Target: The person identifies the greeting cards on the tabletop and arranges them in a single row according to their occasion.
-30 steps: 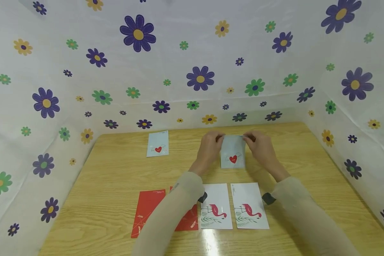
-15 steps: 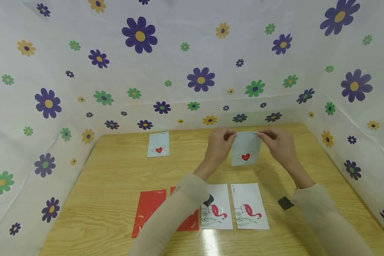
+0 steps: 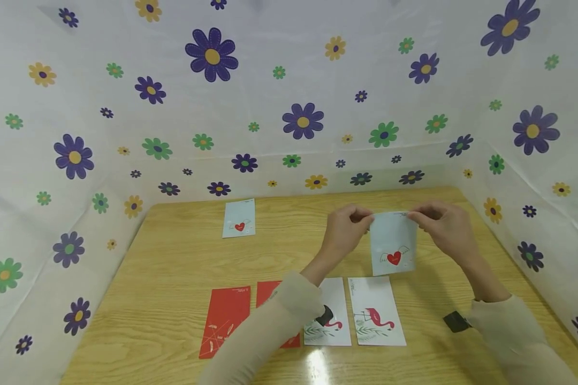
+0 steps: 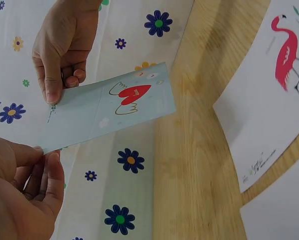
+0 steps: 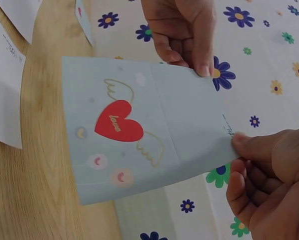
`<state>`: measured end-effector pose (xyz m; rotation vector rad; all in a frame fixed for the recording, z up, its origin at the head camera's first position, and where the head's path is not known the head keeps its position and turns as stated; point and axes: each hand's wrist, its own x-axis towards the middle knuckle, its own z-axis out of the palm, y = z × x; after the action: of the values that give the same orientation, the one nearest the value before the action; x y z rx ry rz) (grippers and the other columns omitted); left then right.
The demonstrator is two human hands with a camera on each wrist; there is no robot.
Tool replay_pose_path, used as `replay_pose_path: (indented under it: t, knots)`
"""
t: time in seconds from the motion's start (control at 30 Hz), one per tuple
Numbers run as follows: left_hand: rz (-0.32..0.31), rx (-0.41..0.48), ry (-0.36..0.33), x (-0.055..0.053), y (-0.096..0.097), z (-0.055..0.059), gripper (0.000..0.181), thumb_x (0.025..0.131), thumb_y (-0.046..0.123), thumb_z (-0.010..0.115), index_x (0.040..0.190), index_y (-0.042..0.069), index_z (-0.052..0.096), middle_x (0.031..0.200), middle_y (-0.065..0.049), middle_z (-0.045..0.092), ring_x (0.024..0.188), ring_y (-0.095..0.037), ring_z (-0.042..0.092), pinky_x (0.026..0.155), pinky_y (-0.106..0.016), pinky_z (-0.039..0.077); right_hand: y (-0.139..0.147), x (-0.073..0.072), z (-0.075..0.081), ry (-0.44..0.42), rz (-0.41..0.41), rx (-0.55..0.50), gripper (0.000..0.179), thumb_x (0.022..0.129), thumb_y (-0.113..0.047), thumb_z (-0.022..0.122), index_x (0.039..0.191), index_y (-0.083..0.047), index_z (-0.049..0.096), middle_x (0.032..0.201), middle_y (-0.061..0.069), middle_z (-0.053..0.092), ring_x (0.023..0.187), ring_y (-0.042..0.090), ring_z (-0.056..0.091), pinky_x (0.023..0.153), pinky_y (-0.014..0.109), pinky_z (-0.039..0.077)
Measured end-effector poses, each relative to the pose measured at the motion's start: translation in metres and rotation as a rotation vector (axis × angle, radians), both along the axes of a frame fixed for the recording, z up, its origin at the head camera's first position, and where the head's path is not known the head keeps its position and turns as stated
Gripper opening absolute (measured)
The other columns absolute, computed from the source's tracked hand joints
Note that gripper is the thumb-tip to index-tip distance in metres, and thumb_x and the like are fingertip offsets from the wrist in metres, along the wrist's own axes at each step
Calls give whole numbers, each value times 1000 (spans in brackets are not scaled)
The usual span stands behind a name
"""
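Note:
A pale blue card [image 3: 393, 238] with a winged red heart hangs between both hands, held up over the right part of the table. My left hand [image 3: 343, 231] pinches its upper left corner between thumb and fingers. At the upper right corner, my right hand [image 3: 445, 229] does the same. The right wrist view shows the card [image 5: 139, 125] close up, with "love" written in gold on the heart. In the left wrist view, the left hand [image 4: 22, 187] and the right hand [image 4: 64, 47] grip two corners of the card's top edge.
A matching blue card [image 3: 238, 218] lies at the back left of the wooden table [image 3: 139, 299]. In front lie two red cards [image 3: 225, 315], one partly under the left sleeve, and two white flamingo cards [image 3: 373, 302]. A flowered cloth [image 3: 250, 96] surrounds the table.
Both hands have lifted the blue card off the table and carried it to the right and nearer the viewer. The cards on the table stay where they were.

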<state>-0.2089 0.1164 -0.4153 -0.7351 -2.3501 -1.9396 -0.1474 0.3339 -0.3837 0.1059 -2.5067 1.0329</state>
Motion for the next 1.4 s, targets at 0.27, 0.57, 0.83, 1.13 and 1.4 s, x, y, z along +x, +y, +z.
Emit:
replay_pose_path:
  t: [0.27, 0.57, 0.83, 1.13, 1.4]
  knots:
    - [-51, -22, -120, 18, 8, -3, 8, 98, 8, 71, 102, 3, 76, 79, 6, 65, 68, -6, 62, 63, -17, 54, 17, 14, 0, -194, 13, 26, 23, 98, -16, 73, 100, 6, 75, 89, 14, 71, 70, 18, 58, 59, 19, 51]
    - [-97, -24, -217, 31, 21, -14, 5, 95, 3, 73, 98, -1, 74, 76, 3, 66, 65, -8, 65, 64, -20, 58, 30, 25, -6, -418, -3, 27, 30, 100, -23, 71, 106, 7, 73, 81, 9, 63, 73, 20, 54, 57, 25, 49]
    - [-123, -73, -238, 41, 32, -26, 4, 94, 1, 74, 94, 5, 74, 72, 5, 64, 61, -3, 62, 62, -21, 58, 41, 37, -14, -507, 13, 11, 31, 100, -22, 71, 105, 9, 72, 73, 3, 56, 65, 17, 50, 52, 27, 40]
    - [-127, -165, -212, 53, 44, -36, 4, 95, 3, 75, 92, 6, 74, 73, 7, 67, 61, -3, 64, 57, -15, 53, 53, 47, -24, -597, 41, -10, 27, 100, -21, 69, 101, 6, 73, 70, 2, 53, 61, 15, 44, 49, 26, 32]
    - [-127, -223, -221, 60, 51, -49, 4, 96, 6, 74, 92, 8, 74, 74, 9, 66, 64, -4, 66, 57, -15, 51, 63, 52, -36, -644, 45, -16, 28, 101, -23, 69, 103, 5, 73, 70, 1, 53, 65, 15, 48, 53, 27, 35]
